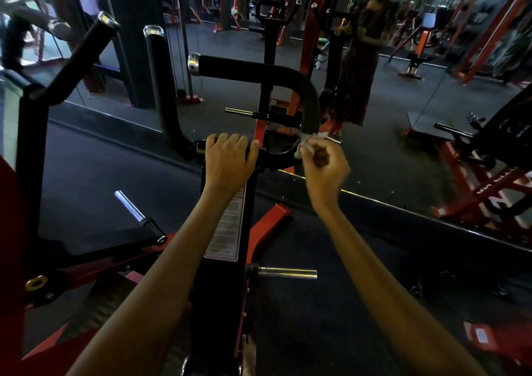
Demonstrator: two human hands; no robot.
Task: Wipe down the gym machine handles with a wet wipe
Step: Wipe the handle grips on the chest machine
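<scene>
A person's right hand point(324, 165) pinches a crumpled wet wipe point(306, 144) in curled fingers, the cloth bunched at the fingertips and pressed against the lower end of a black padded handle point(276, 77) — right where the curved bar meets the machine's frame. The left hand point(229, 159) grips the top of the black upright post point(221, 260), fingers wrapped over its edge. A second handle point(161, 87) rises to the left — well apart from the wipe.

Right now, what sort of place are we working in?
Almost certainly a gym floor: red-and-black steel weight machines, a black foam-padded curved handle, chrome plate-loading pegs, and a wall mirror reflecting more equipment.
</scene>
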